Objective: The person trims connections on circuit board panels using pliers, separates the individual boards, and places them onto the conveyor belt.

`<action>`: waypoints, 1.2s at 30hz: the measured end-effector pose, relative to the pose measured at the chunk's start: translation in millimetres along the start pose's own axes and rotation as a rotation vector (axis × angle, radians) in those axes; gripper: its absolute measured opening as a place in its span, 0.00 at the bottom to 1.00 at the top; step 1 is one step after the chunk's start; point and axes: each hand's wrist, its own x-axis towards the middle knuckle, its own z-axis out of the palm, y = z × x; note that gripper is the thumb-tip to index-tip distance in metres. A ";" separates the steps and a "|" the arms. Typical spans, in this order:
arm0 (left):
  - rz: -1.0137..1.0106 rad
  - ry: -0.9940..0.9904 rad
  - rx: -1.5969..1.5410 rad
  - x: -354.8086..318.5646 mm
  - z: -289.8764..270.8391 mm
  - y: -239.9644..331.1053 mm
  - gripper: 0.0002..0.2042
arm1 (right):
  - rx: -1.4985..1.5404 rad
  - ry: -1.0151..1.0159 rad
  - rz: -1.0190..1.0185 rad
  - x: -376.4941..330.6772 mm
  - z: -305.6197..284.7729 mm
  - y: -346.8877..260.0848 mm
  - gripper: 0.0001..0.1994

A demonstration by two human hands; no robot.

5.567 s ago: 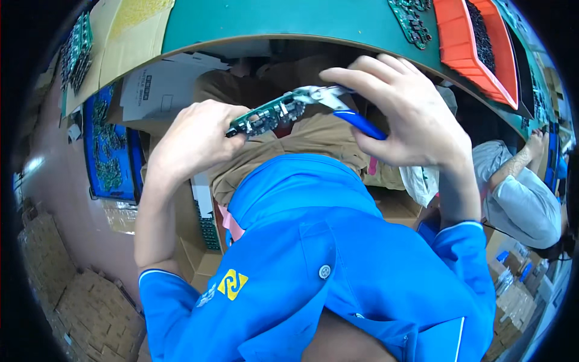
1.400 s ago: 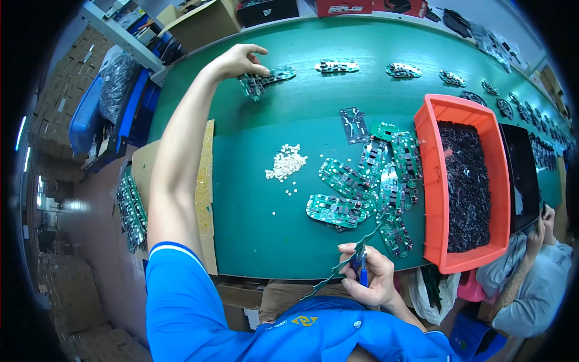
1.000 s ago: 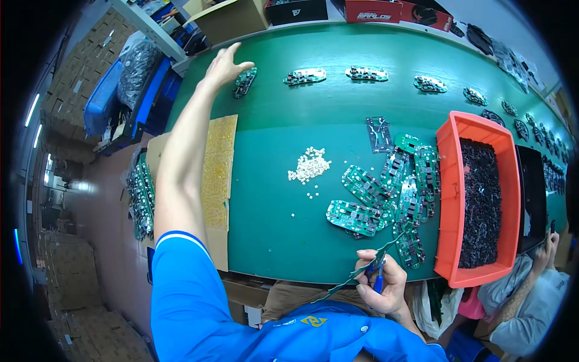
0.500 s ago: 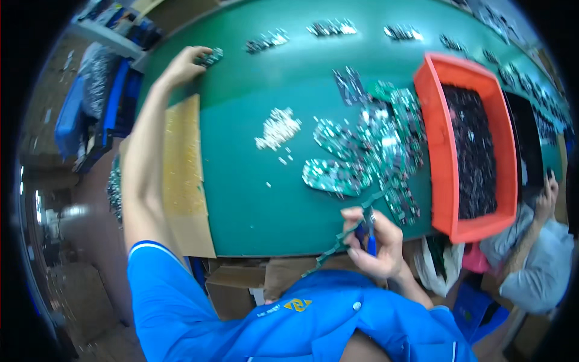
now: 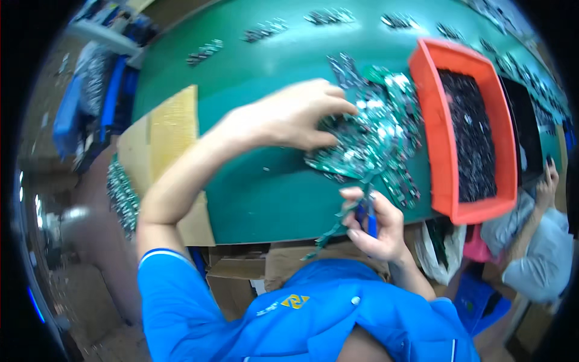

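Note:
My left hand (image 5: 295, 117) reaches over the left side of a heap of green circuit boards (image 5: 389, 136). Its thumb and fingers are spread, with the boards nearest its tips; the hand is slightly blurred. My right hand (image 5: 383, 229) is closed around blue-handled pliers (image 5: 371, 224) near the table's front edge. From the same hand a thin, jagged strip of green board (image 5: 325, 238) hangs down to the left. My left forearm and hand cover the place where small white parts lay.
Small clusters of boards (image 5: 329, 16) line the far side of the green table (image 5: 253, 211). A red bin (image 5: 431, 139) of dark parts (image 5: 470, 139) stands right of the heap. Cardboard (image 5: 175, 130) lies at the left. At the far right a co-worker's hand (image 5: 547, 190) shows.
My left hand has left a small cluster of boards at the far left and swung right and nearer, to the heap. My right hand still holds the pliers and strip.

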 end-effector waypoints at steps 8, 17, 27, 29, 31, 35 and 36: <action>-0.058 0.108 -0.224 -13.0 -14.3 0.5 0.11 | -0.072 0.040 0.067 -5.0 -2.4 -0.2 0.30; -1.128 1.333 -0.551 -217.2 -103.3 -213.4 0.25 | -0.053 0.034 0.079 1.3 -4.3 0.5 0.30; -1.416 0.476 0.402 -222.9 -129.7 -224.2 0.30 | -0.036 0.051 0.048 1.5 -8.6 2.4 0.32; -1.243 0.471 0.436 -227.8 -119.5 -229.3 0.27 | -0.032 0.063 0.040 -1.6 -7.7 1.8 0.32; -1.033 0.471 0.401 -250.7 -100.2 -251.0 0.22 | -0.031 0.051 0.049 -3.5 -5.1 3.6 0.32; -1.014 0.505 0.501 -251.2 -82.4 -278.4 0.23 | -0.041 0.059 0.045 -8.4 -2.4 6.7 0.30; -0.992 0.490 0.524 -262.1 -88.8 -282.5 0.22 | -0.231 0.083 0.077 -13.3 -8.4 10.3 0.28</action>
